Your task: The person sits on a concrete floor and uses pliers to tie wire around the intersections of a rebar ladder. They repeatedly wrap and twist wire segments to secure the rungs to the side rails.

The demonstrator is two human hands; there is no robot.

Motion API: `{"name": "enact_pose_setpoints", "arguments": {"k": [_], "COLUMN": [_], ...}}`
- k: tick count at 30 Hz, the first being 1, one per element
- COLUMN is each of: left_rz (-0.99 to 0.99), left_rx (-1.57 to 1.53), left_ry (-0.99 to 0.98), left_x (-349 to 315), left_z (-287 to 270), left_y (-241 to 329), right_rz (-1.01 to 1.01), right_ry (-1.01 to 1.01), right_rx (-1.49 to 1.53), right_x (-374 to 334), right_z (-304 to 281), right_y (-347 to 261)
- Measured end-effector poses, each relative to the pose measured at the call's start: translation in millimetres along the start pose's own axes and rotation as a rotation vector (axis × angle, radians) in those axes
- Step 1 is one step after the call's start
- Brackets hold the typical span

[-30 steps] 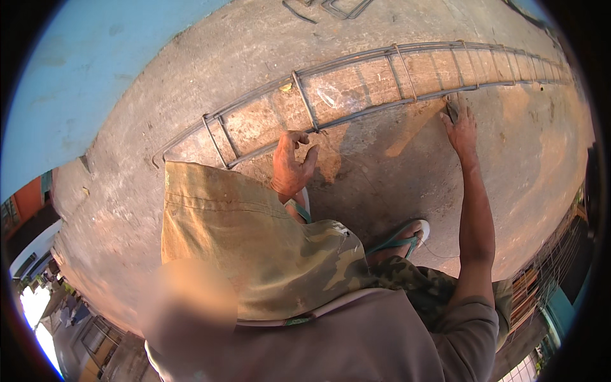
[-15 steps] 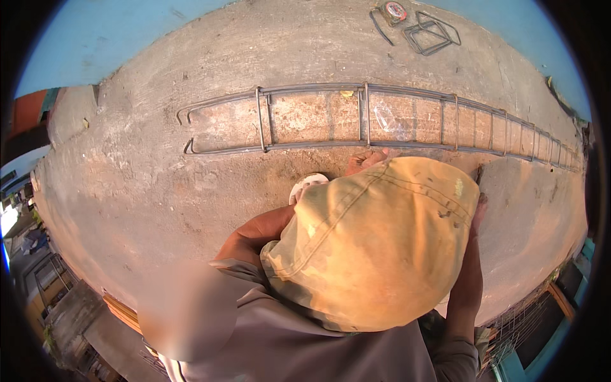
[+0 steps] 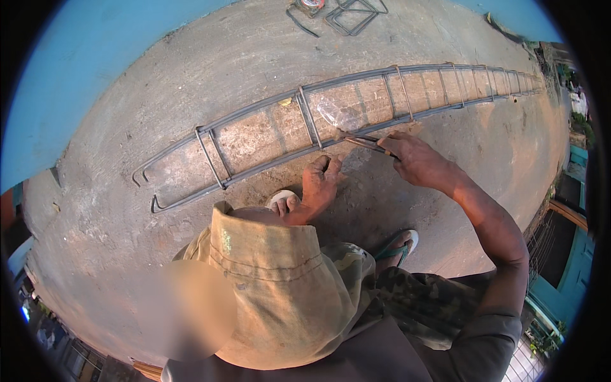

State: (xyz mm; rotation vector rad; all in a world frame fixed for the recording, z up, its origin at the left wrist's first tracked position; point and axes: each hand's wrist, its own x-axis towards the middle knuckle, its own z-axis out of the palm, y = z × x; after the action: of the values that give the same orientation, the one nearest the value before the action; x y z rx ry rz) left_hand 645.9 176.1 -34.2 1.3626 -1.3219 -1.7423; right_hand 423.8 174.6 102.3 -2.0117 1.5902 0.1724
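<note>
A long ladder-like rebar cage (image 3: 248,172) with square stirrups lies across the concrete. My right hand (image 3: 417,160) is closed around the handles of a pair of pincers (image 3: 370,145). Their jaws point left and come close to the cage's near bars, beside a stirrup (image 3: 310,118). Just below that stirrup, my left hand (image 3: 320,184) has its fingers curled near the near bar. Anything pinched in them is too small to make out. A clear crumpled piece of plastic (image 3: 337,114) lies inside the cage, beyond the pincers' jaws.
Loose bent stirrups (image 3: 355,16) and a tape measure (image 3: 311,4) lie at the far side. A tan cloth cap (image 3: 267,286) covers much of the lower middle. A sandalled foot (image 3: 398,249) rests on the concrete. A blue surface (image 3: 70,102) borders the far left.
The view has shifted and turned, so the cage now slants. Both hands, previously mostly hidden by the cap, now show; the right hand has the pincers at the near bars.
</note>
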Motion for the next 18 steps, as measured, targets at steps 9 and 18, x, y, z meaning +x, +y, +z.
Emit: {"name": "enact_pose_setpoints", "arguments": {"k": [9, 18], "left_rz": [0.056, -0.103], "left_rx": [0.031, -0.066], "left_ry": [0.024, -0.083], "left_x": [-12.5, -18.6], "left_z": [-3.7, -14.4], "left_y": [5.7, 11.7], "right_rz": [0.063, 0.076], "right_ry": [-0.349, -0.496], "right_rx": [-0.152, -0.097], "right_x": [33.8, 47.6], "right_z": [-21.9, -35.6], "right_y": [-57.2, -80.9]}}
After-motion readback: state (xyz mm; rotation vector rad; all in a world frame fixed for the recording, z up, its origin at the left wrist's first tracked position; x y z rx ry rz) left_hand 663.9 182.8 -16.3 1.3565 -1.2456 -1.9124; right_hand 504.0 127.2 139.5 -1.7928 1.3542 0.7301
